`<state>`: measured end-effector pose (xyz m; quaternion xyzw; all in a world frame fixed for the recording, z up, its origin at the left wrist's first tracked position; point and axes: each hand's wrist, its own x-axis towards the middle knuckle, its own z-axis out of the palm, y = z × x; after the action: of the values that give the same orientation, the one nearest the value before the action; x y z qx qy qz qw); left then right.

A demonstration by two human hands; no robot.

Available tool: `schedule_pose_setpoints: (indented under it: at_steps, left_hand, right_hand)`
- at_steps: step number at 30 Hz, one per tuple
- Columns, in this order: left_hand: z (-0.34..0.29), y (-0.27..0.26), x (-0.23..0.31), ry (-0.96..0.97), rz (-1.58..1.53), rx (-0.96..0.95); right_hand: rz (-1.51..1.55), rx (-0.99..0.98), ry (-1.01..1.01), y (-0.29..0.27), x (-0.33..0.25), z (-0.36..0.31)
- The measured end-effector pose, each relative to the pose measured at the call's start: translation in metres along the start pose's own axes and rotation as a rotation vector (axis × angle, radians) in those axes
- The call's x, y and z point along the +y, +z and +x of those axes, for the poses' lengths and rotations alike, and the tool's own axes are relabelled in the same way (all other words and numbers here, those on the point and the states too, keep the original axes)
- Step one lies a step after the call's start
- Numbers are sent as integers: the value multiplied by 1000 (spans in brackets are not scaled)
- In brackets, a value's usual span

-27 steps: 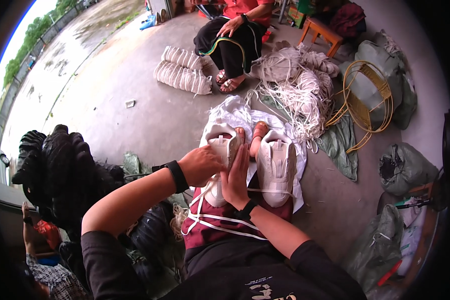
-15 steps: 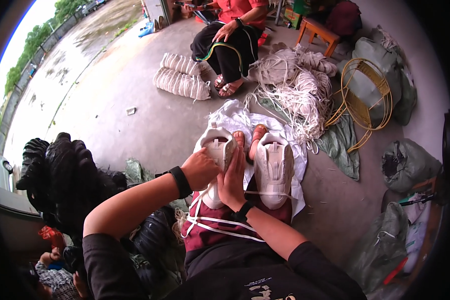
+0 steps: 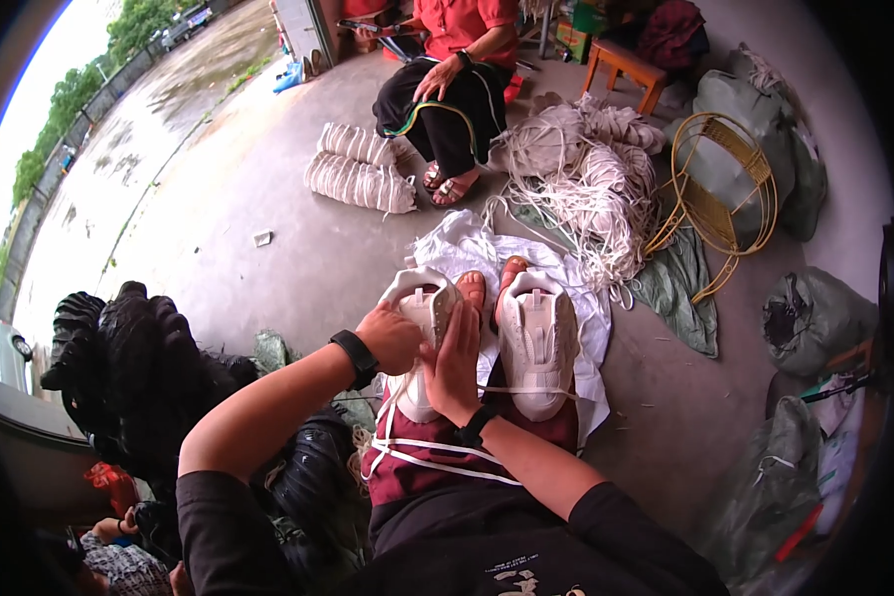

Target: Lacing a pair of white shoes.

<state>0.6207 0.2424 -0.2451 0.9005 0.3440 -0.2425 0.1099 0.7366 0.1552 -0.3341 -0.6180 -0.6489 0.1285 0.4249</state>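
Note:
Two pale sneakers rest on my thighs, toes toward me. The left sneaker [image 3: 419, 308] has both my hands on it. My left hand [image 3: 389, 338] is closed, its curled fingers at the eyelets; what they pinch is hidden. Along the shoe's inner side my right hand [image 3: 452, 368] lies with straight fingers pressed together and its thumb near the left hand, steadying the shoe. Touching neither hand, the right sneaker [image 3: 537, 343] sits beside it. White laces [image 3: 437, 441] trail in loose strands across my maroon trouser legs [image 3: 407, 467].
Ahead sits a person in red [image 3: 472, 40], next to bundled white laces [image 3: 360, 177] and a tangled lace heap [image 3: 601, 189]. A white cloth [image 3: 586, 288] lies under my feet. Around me are a wicker frame [image 3: 730, 184], black bundles [image 3: 139, 348], grey-green sacks [image 3: 815, 318] and another person [image 3: 129, 561].
My view has shifted slightly. Both hands stay on the left sneaker, the left at the eyelets and the right along its side. The sneakers keep their places on my thighs.

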Motion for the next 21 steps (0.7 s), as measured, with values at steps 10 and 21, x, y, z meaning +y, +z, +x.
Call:
schedule_pose_setpoints:
  at_steps: [10,21]
  left_hand:
    - [9,-8,15,-118,-8,-46]
    - [20,-5,9,-91,-19,-76]
  right_hand:
    - [-51,-7,-15,-10,0,-1]
    - [-75,7,-39,-17,-3,-3]
